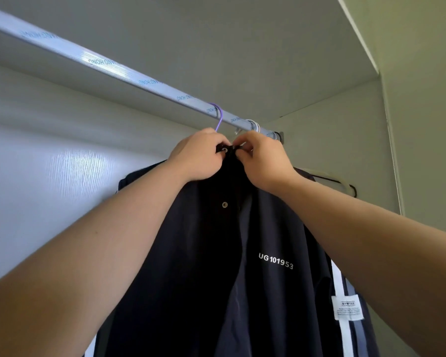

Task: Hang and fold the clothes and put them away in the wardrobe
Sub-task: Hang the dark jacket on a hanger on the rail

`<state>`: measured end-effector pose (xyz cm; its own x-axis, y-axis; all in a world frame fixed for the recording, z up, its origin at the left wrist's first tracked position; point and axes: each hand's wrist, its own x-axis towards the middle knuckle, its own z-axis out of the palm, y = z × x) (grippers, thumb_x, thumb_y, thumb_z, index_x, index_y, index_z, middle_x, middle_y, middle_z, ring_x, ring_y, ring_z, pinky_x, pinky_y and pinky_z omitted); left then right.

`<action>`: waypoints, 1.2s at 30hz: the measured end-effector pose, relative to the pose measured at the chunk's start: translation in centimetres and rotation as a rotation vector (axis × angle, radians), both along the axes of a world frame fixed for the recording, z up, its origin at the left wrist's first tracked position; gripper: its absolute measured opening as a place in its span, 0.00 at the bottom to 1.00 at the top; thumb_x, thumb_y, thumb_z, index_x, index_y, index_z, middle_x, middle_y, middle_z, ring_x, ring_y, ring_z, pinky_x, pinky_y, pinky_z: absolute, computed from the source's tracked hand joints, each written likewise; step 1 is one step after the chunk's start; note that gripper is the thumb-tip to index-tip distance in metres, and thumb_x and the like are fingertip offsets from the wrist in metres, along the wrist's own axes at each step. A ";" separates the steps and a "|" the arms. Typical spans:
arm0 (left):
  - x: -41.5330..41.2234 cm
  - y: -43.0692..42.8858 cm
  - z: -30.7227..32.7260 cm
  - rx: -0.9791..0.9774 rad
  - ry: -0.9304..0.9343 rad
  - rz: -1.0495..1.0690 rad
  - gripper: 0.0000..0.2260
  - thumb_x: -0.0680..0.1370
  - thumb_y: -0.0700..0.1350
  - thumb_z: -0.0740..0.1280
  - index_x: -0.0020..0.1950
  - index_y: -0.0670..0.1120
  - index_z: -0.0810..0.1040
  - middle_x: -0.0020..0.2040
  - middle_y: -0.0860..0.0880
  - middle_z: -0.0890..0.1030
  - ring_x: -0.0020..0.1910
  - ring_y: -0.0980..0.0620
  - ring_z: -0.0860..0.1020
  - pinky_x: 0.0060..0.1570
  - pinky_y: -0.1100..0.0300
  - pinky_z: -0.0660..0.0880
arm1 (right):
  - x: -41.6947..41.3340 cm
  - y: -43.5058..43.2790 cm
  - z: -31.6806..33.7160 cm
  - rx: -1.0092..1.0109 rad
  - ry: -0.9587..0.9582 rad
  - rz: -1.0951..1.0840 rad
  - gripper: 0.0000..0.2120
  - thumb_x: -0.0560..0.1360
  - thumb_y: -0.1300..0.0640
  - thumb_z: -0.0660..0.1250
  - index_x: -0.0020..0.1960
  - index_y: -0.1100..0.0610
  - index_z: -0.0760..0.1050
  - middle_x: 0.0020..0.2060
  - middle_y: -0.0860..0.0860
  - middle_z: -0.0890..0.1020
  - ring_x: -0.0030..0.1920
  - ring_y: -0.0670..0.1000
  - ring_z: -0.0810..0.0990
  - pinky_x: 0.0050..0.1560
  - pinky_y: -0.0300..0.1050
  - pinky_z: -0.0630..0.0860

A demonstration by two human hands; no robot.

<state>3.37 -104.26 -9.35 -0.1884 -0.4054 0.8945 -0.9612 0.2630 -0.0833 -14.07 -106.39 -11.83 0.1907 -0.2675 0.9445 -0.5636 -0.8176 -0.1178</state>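
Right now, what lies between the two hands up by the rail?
Head view: the collar of the dark jacket, with its top metal snap, fills the short gap between the left hand and the right hand; both pinch it.

The left grip (pixel 198 155) and right grip (pixel 263 161) are bare, and so are both forearms, uncovered as far up as they show. One small dark mole (pixel 96 231) marks the left forearm (pixel 106 253) near its middle.
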 end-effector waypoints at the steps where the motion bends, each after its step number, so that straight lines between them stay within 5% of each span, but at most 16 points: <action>1: 0.1 0.1 0.2 0.000 0.016 0.001 0.09 0.79 0.50 0.67 0.59 0.56 0.81 0.57 0.54 0.77 0.58 0.48 0.77 0.58 0.51 0.75 | 0.2 0.0 0.1 0.001 -0.001 0.003 0.10 0.80 0.59 0.65 0.59 0.52 0.79 0.49 0.49 0.85 0.51 0.52 0.82 0.54 0.46 0.77; 8: 1.5 0.3 1.9 0.129 0.080 -0.081 0.08 0.77 0.52 0.73 0.48 0.49 0.80 0.47 0.51 0.82 0.46 0.50 0.79 0.44 0.59 0.74 | 1.5 -0.4 1.1 0.022 0.025 -0.022 0.09 0.79 0.59 0.66 0.57 0.52 0.79 0.49 0.50 0.84 0.51 0.53 0.81 0.55 0.52 0.78; 12: 1.7 0.4 2.3 0.234 0.188 -0.251 0.02 0.77 0.44 0.74 0.46 0.49 0.83 0.40 0.53 0.83 0.34 0.64 0.78 0.32 0.74 0.69 | 1.8 -0.8 1.0 0.028 0.022 0.021 0.07 0.78 0.59 0.67 0.55 0.51 0.80 0.44 0.48 0.84 0.46 0.51 0.81 0.49 0.45 0.77; 23: 1.0 1.8 3.7 0.530 0.363 -0.221 0.07 0.82 0.42 0.66 0.46 0.46 0.81 0.25 0.52 0.76 0.23 0.60 0.71 0.27 0.67 0.68 | 1.9 -1.5 1.1 0.134 0.050 0.066 0.11 0.80 0.53 0.68 0.62 0.52 0.75 0.42 0.46 0.81 0.45 0.51 0.79 0.45 0.45 0.73; 27: 0.6 2.1 4.3 0.562 0.515 -0.325 0.07 0.82 0.47 0.67 0.47 0.45 0.80 0.27 0.53 0.75 0.25 0.56 0.72 0.25 0.64 0.68 | 1.2 -1.6 2.1 0.156 0.101 0.012 0.12 0.80 0.47 0.67 0.62 0.49 0.79 0.40 0.43 0.79 0.45 0.49 0.77 0.46 0.42 0.71; 30: 0.5 1.9 4.3 0.566 0.479 -0.348 0.09 0.76 0.51 0.75 0.47 0.45 0.82 0.34 0.50 0.76 0.27 0.55 0.71 0.29 0.62 0.68 | 0.7 -1.7 3.0 0.169 0.147 0.003 0.10 0.79 0.45 0.68 0.56 0.50 0.80 0.36 0.42 0.77 0.41 0.48 0.77 0.37 0.39 0.69; 36: 1.4 1.0 3.8 0.539 0.502 -0.430 0.12 0.72 0.46 0.79 0.50 0.42 0.83 0.34 0.51 0.73 0.24 0.58 0.66 0.30 0.64 0.68 | 0.8 -2.4 3.5 0.166 0.187 -0.032 0.10 0.79 0.42 0.68 0.51 0.48 0.75 0.37 0.45 0.78 0.36 0.42 0.75 0.34 0.36 0.69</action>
